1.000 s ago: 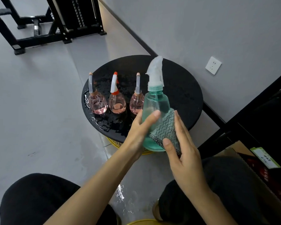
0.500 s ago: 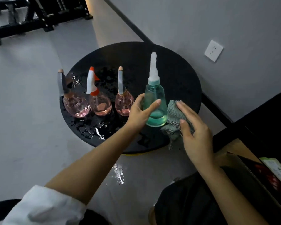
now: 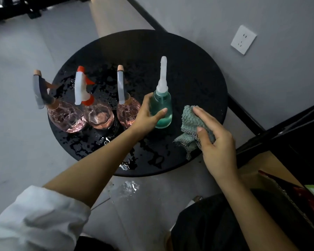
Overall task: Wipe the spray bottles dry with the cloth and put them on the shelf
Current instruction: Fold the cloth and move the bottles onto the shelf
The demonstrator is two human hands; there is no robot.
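A person sits at a round black table whose top is wet with scattered drops and puddles. The left hand wraps around a green bottle, thumb across its front and fingers curled behind, holding it upright on the table near the middle. The bottle has a pale, narrow spray head pointing up. Just to its right, apart from it, the right hand clutches a green cloth, thumb and fingers closed over the bunched fabric, a checked edge hanging below the hand onto the tabletop. To the left of the green one stand three pink bottles in a row: one touching the back of the left hand, a middle one with a red-and-white trigger, and a far one at the table's left edge. A white socket sits on the wall beyond. Water glints on the floor below the table's near edge.
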